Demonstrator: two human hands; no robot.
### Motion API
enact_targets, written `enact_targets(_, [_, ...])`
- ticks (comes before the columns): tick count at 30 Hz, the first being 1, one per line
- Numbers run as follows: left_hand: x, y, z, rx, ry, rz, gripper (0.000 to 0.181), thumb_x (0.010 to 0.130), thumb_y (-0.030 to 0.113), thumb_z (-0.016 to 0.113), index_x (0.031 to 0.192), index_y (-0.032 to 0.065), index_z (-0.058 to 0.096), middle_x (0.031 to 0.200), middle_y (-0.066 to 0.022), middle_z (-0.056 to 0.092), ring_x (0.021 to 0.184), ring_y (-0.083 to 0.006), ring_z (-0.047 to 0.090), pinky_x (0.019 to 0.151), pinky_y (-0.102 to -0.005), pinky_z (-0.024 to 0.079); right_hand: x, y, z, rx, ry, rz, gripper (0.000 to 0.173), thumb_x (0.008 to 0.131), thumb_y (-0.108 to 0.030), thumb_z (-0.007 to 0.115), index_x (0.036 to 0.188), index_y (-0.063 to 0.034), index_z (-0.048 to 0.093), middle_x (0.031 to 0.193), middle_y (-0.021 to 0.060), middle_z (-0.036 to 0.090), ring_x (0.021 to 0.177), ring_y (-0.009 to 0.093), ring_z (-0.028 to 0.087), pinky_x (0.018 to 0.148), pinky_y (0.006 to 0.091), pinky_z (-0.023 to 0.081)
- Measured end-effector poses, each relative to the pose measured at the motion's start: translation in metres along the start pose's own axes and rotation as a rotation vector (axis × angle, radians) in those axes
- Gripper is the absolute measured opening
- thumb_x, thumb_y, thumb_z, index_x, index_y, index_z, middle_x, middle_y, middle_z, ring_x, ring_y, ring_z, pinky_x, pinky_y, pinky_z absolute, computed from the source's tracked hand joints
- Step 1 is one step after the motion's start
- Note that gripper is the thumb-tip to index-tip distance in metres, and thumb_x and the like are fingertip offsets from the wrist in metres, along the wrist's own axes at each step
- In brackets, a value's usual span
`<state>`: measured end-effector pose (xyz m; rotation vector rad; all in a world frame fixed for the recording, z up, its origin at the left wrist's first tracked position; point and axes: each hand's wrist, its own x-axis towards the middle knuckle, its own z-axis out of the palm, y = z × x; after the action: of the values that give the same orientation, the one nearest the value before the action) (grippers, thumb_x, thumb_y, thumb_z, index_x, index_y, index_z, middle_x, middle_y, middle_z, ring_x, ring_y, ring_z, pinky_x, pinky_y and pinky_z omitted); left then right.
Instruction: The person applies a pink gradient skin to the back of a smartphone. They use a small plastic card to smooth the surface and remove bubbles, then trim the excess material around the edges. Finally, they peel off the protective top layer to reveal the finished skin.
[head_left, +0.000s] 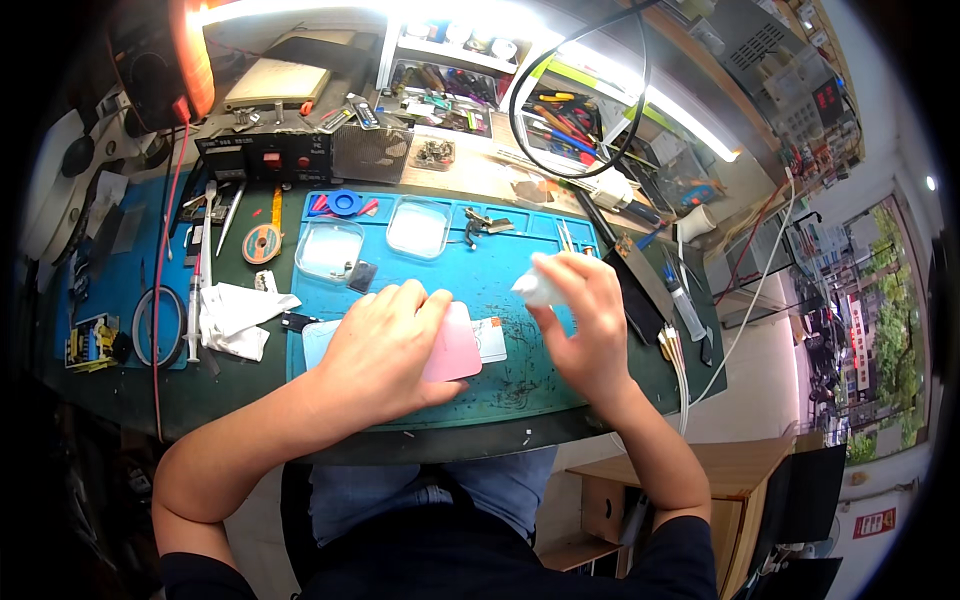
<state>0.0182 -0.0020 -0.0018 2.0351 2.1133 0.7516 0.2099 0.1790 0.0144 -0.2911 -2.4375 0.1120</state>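
My left hand (382, 352) grips a flat pink panel with rounded corners (454, 349), its thumb along the near edge and its fingers over the top. To the right, my right hand (589, 322) is raised over the blue work mat (517, 397). It holds a small white object (536, 286), perhaps a bottle or a wad of tissue; the fingers hide most of it. A white card-like piece (492, 341) with an orange mark sticks out beyond the pink panel. A pale blue flat piece (318, 339) lies partly under my left forearm.
Beyond the hands are two clear shallow boxes (418, 227), a small dark rectangular part (363, 277) and metal parts (487, 223). On the left lie white cloth (238, 319), a syringe (193, 315) and a wire spool (262, 244). A black cable loop (517, 135) hangs overhead.
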Motion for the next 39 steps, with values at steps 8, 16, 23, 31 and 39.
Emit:
enact_targets(8, [0.003,0.002,-0.002,-0.011,0.015,0.025,0.078,0.069,0.040,0.089,0.127,-0.0020,0.058,0.104,-0.0155,0.059,0.099,-0.0324,0.063,0.086,-0.0419,0.050,0.006,0.024,0.031,0.505,-0.081,0.588,0.063,0.088,-0.021,0.081,0.141,-0.0010,0.053,0.125,0.0135,0.069,0.110,0.023,0.067,0.094,0.0366,0.051])
enact_targets(16, [0.000,0.006,-0.002,0.005,0.051,0.051,0.086,0.066,0.038,0.091,0.134,-0.0020,0.055,0.105,-0.0129,0.057,0.097,-0.0298,0.059,0.085,-0.0402,0.048,-0.019,-0.015,0.003,0.399,0.048,0.517,0.041,0.095,-0.010,0.070,0.133,0.0002,0.058,0.107,0.0075,0.068,0.095,0.016,0.066,0.083,0.0305,0.052])
enact_targets(23, [-0.001,0.018,-0.007,0.102,0.096,0.131,0.092,0.064,0.033,0.091,0.139,-0.0034,0.053,0.102,-0.0086,0.054,0.093,-0.0242,0.055,0.080,-0.0368,0.044,0.002,-0.026,-0.006,0.919,-0.598,0.795,0.021,0.097,-0.020,0.076,0.101,0.0014,0.074,0.085,-0.0032,0.066,0.074,0.002,0.057,0.064,0.0195,0.046])
enact_targets(31, [-0.004,0.017,-0.002,0.114,0.127,0.112,0.088,0.066,0.037,0.091,0.136,-0.0033,0.054,0.100,-0.0087,0.053,0.089,-0.0241,0.054,0.075,-0.0365,0.042,-0.006,-0.027,0.008,0.956,-0.521,0.890,0.018,0.096,-0.017,0.078,0.094,0.0005,0.074,0.081,-0.0001,0.071,0.070,0.004,0.060,0.062,0.0205,0.048])
enact_targets(39, [-0.004,0.020,-0.001,0.198,0.131,0.136,0.086,0.069,0.039,0.088,0.134,-0.0048,0.053,0.098,-0.0089,0.052,0.086,-0.0237,0.052,0.073,-0.0361,0.041,-0.012,-0.039,0.013,0.971,-0.382,0.854,0.020,0.095,-0.019,0.078,0.096,0.0008,0.074,0.083,0.0017,0.073,0.070,0.004,0.061,0.061,0.0206,0.049])
